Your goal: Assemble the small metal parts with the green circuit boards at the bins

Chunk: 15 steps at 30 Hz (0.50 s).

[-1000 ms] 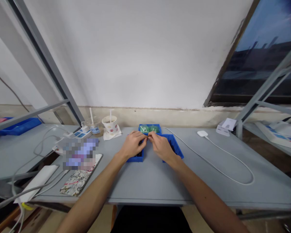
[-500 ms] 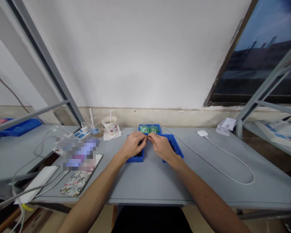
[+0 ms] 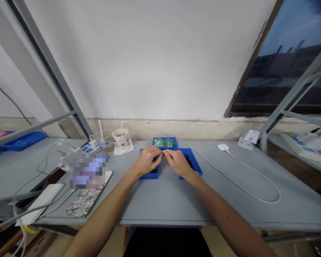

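My left hand and my right hand meet fingertip to fingertip over the desk, both pinched closed. Whatever lies between the fingers is too small and covered to make out. Under my left hand is a blue bin with small dark parts in it, partly hidden by the hand. A second blue bin, also with dark pieces inside, sits beneath and to the right of my right hand. Just behind the hands stands another blue bin holding green pieces that look like circuit boards.
To the left stand a paper cup with a straw, a clear plastic cup, a power strip and a patterned booklet. A white cable with a charger puck loops across the right side of the grey desk.
My fingertips have shifted slightly, and the small item glimpsed between them before is now covered. Bins and other things stay in place.
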Each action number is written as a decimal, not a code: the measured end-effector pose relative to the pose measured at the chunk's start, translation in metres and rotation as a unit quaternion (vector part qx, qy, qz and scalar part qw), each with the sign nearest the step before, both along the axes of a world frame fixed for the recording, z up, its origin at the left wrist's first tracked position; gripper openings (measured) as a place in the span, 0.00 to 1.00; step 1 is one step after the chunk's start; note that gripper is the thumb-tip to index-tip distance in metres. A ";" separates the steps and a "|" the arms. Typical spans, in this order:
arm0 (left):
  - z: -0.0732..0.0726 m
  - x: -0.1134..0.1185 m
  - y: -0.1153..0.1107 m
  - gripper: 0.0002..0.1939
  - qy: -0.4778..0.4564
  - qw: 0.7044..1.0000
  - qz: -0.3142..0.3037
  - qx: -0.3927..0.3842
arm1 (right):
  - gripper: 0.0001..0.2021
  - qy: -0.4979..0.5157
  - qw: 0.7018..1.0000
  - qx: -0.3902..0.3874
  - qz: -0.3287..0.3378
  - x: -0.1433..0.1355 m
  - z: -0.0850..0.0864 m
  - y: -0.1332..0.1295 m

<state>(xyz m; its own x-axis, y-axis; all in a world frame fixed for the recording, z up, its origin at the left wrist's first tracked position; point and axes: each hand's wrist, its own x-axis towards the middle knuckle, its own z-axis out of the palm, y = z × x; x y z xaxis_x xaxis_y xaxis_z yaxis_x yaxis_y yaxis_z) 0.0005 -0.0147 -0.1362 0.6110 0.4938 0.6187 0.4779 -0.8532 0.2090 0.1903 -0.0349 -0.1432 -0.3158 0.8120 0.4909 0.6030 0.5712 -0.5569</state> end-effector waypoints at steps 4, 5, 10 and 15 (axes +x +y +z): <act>0.002 0.001 -0.001 0.12 -0.001 1.000 0.027 0.002 | 0.16 -0.015 0.999 0.036 -0.020 0.003 0.001 0.001; 0.003 0.002 -0.002 0.12 -0.004 0.999 0.036 0.003 | 0.13 -0.014 0.999 0.041 -0.020 0.003 0.001 0.001; 0.005 0.002 -0.003 0.11 -0.013 0.998 0.062 0.006 | 0.08 -0.035 0.997 0.065 0.005 0.004 0.000 0.000; 0.004 0.001 -0.002 0.12 -0.003 0.999 0.051 -0.004 | 0.08 -0.056 0.996 0.072 -0.003 0.004 -0.002 0.001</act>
